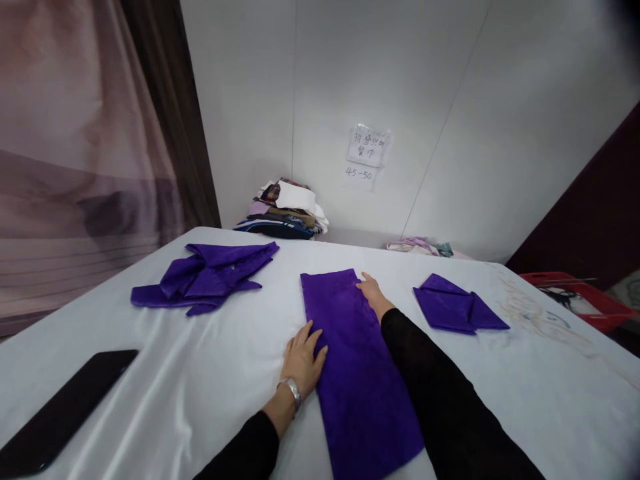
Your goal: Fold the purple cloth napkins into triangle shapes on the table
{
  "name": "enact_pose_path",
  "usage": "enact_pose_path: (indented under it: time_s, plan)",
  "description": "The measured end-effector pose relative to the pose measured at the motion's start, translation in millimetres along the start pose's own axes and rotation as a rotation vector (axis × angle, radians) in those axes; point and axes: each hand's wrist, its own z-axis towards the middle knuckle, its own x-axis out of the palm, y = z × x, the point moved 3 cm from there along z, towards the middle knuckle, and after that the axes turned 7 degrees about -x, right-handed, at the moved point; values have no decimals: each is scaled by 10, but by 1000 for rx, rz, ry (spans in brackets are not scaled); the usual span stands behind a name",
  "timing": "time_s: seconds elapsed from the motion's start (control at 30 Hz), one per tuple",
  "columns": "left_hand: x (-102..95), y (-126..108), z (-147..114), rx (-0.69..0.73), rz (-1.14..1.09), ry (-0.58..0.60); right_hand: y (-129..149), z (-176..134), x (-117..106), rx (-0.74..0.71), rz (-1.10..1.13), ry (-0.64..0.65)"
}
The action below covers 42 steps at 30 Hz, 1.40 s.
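A long folded purple napkin (357,373) lies on the white-covered table in front of me, its length running away from my body. My left hand (303,357), with a silver bracelet at the wrist, rests at its left edge with the fingers spread. At the far right corner, my right hand (371,290) has its fingers closed on the napkin's edge; part of the grip is hidden. To the right lies a smaller folded purple napkin (450,307). A loose, crumpled heap of purple cloth (205,277) sits at the left.
A black phone-like slab (65,407) lies at the near left of the white tablecloth (225,373). Stacked clothes (285,213) and more cloth (420,247) are along the back wall. A red basket (580,300) stands beyond the right edge. A curtain (85,153) hangs at left.
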Motion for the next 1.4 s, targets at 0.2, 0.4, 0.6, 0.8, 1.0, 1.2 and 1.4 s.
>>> enact_pose_path:
  time_s: [0.2,0.4,0.6,0.8,1.0,1.2,1.4]
  plan:
    - [27,9,-3,-3,15,31,-168,175,-53,-25,-38,-96]
    - [52,22,-11,15,42,34,-198,305,-66,0,-70,-47]
    - [71,39,-22,15,75,32,-91,491,91,-110,-117,-49]
    - [104,72,-35,12,69,12,-148,617,125,-188,-283,-123]
    - [101,71,-32,16,60,28,-87,518,202,-301,-498,-77]
    - [85,44,-25,13,84,42,-63,86,573,-599,-701,350]
    - [55,13,0,-13,81,52,-70,-18,318,-385,-1130,219]
